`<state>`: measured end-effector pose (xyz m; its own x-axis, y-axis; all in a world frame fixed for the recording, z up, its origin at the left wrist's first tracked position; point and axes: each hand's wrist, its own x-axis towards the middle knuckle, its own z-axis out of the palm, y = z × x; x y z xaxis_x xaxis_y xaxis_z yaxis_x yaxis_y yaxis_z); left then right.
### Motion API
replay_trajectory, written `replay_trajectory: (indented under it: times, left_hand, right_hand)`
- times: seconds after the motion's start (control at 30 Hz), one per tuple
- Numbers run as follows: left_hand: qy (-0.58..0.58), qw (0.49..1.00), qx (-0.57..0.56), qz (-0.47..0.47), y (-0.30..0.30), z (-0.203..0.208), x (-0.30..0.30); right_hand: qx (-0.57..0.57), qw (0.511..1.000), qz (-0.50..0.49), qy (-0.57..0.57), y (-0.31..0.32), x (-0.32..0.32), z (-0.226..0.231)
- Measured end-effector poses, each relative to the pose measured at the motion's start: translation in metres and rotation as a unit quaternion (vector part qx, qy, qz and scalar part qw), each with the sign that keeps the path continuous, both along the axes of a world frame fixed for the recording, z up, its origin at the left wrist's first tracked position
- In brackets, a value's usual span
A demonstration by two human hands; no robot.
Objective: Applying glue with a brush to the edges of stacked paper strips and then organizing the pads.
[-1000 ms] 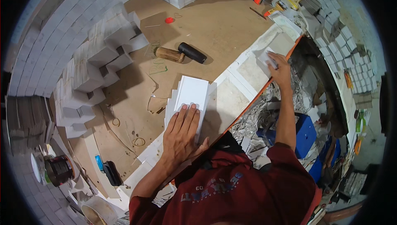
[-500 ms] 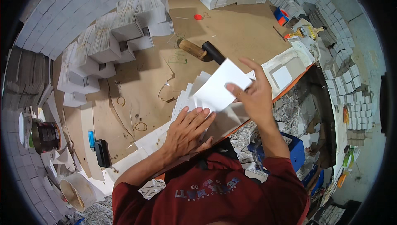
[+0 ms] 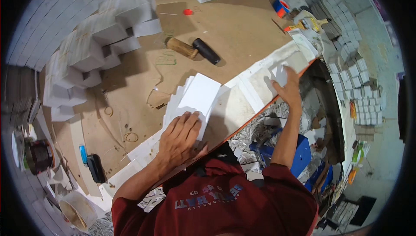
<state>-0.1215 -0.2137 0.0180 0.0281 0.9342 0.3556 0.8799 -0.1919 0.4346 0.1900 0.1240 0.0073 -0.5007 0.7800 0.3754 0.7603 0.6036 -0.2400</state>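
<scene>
My left hand (image 3: 180, 138) lies flat, fingers stretched, over the near end of a fanned row of white cards (image 3: 199, 93). Its thumb reaches out toward the table edge. To the right, my right hand (image 3: 289, 87) is over a small white stack of cards (image 3: 281, 76) by the orange table edge. Its thumb and fingers are spread around that stack; whether they touch it is hard to see. Beyond the row lies a hammer-like tool with a wooden handle (image 3: 182, 47) and a black cylindrical part (image 3: 206, 51).
Banded stacks of white card blocks (image 3: 93, 40) stand at the left. A black case (image 3: 95, 168) and a blue lighter (image 3: 83, 154) lie near the front left. A tape roll (image 3: 281, 8) and brush (image 3: 318, 22) are at the far right. Below the edge are paper scraps and a blue container (image 3: 299, 155).
My right hand has let go of the raised white card and moved right to the small stack. The card now lies flat on the row under my left hand. The view has shifted slightly.
</scene>
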Motion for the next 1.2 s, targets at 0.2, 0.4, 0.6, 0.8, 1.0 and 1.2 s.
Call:
replay_trajectory:
  times: [0.2, 0.4, 0.6, 0.8, 1.0, 1.2]
  left_hand:
    - [0.028, 0.999, -0.033, 0.031, 0.004, 0.009, 0.006]
    - [0.078, 0.995, -0.045, 0.036, 0.007, 0.01, 0.008]
    - [0.081, 0.996, 0.008, 0.033, 0.002, -0.002, 0.006]
    - [0.032, 0.998, -0.006, 0.051, 0.005, 0.01, 0.004]
    - [0.036, 0.999, -0.007, 0.029, 0.006, 0.007, 0.003]
    - [0.083, 0.995, -0.04, 0.039, 0.002, 0.005, 0.008]
  right_hand:
    - [-0.014, 0.996, -0.015, 0.085, 0.005, 0.012, -0.018]
    - [-0.013, 0.996, 0.017, 0.084, 0.015, 0.015, 0.0]
    - [-0.033, 0.993, -0.038, 0.105, 0.028, 0.028, -0.021]
    - [-0.063, 0.6, -0.174, 0.778, 0.063, 0.072, -0.001]
    - [0.094, 0.92, -0.09, 0.37, -0.077, -0.056, 0.085]
    - [0.054, 0.912, 0.383, 0.133, -0.143, -0.148, 0.073]
